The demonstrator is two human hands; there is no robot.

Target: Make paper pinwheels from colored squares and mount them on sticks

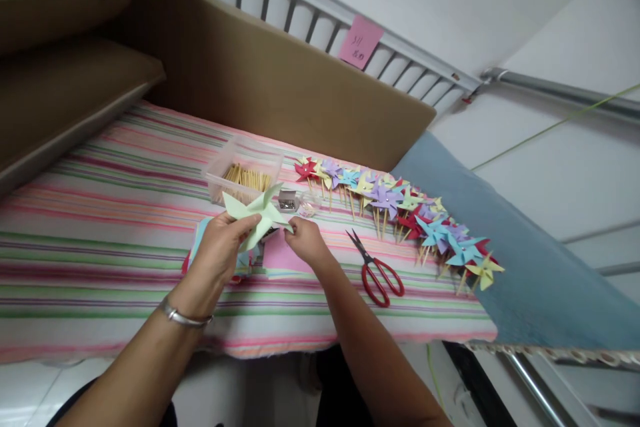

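A pale green paper pinwheel (261,208) is held up above the striped cloth. My left hand (223,240) grips it near the middle, thumb on top of the paper. The fingers of my right hand (303,239) are closed at the tip of its right-hand blade. Below the hands lie pink paper (283,253) and a stack of coloured paper (201,240), partly hidden by my left hand. Just behind the pinwheel are a clear plastic box (220,173) of wooden sticks (247,177) and a small box of metal pins (287,203).
Red-handled scissors (373,270) lie right of my right hand. Several finished pinwheels (385,197) on sticks stretch along the right side. A cardboard panel (280,80) stands at the back, with cardboard boxes (65,93) at the left. A pink note (361,42) hangs on the rail.
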